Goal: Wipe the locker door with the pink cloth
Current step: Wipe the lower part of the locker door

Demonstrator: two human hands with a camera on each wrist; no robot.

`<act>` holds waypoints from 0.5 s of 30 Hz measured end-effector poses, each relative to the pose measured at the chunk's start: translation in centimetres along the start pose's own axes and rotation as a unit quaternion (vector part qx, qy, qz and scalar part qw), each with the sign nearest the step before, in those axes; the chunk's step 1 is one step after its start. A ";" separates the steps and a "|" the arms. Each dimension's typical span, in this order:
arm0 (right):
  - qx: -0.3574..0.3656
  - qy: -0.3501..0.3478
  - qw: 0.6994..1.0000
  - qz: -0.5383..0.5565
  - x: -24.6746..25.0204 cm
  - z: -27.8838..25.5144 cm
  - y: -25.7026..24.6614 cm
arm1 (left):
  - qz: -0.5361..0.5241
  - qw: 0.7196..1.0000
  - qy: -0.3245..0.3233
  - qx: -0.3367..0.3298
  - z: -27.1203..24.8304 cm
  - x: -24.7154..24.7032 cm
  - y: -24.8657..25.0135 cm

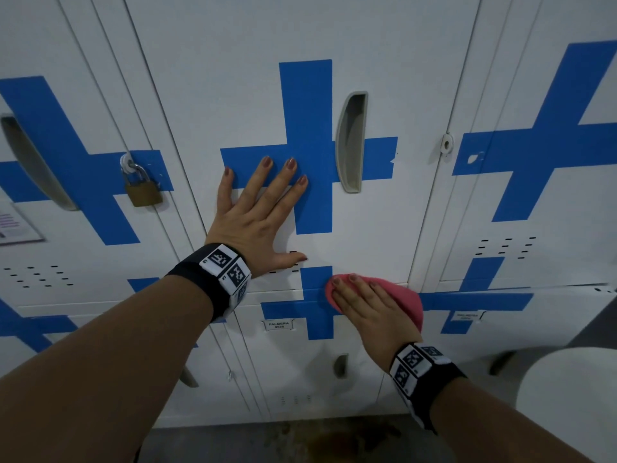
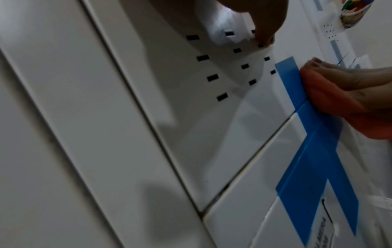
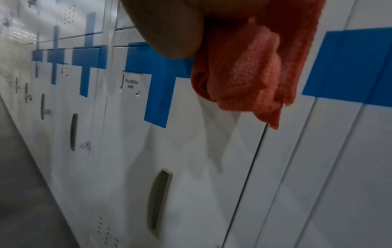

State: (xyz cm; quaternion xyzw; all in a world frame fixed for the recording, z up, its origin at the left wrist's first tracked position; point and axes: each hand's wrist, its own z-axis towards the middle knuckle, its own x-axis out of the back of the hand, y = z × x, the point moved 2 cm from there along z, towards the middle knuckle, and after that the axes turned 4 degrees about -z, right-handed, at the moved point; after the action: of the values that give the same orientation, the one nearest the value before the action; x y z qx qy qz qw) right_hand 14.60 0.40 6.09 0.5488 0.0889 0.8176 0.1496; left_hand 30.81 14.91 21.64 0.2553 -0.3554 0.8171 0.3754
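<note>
The white locker door (image 1: 374,225) carries a blue tape cross and a grey recessed handle (image 1: 350,142). My left hand (image 1: 260,208) lies flat on it with fingers spread over the blue tape, thumb near the vent slots (image 2: 224,67). My right hand (image 1: 367,305) presses the pink cloth (image 1: 405,300) against the door's bottom edge, fingers straight on top of it. The pink cloth (image 2: 339,107) bunches under those fingers in the left wrist view, and folds of the cloth (image 3: 250,70) hang below the palm in the right wrist view.
A brass padlock (image 1: 142,192) hangs on the locker to the left. A lower locker with a name label (image 1: 278,325) sits beneath. More taped lockers flank both sides. A white rounded object (image 1: 567,389) stands at the lower right, floor (image 1: 300,442) below.
</note>
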 end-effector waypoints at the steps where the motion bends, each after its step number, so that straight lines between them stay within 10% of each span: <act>1: 0.003 0.001 1.000 -0.007 0.0 -0.1 0.4 | 0.000 1.000 -0.001 -0.001 0.0 0.0 0.0; 15: -0.093 -0.038 0.993 -0.069 -1.4 -5.7 6.1 | 0.000 1.000 -0.005 0.000 0.0 0.1 0.0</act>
State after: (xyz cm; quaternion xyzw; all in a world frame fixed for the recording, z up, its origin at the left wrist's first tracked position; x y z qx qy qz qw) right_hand 8.97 -5.76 4.57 0.5561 0.0445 0.7884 0.2591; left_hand 30.74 14.90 21.71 0.2591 -0.3571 0.8161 0.3733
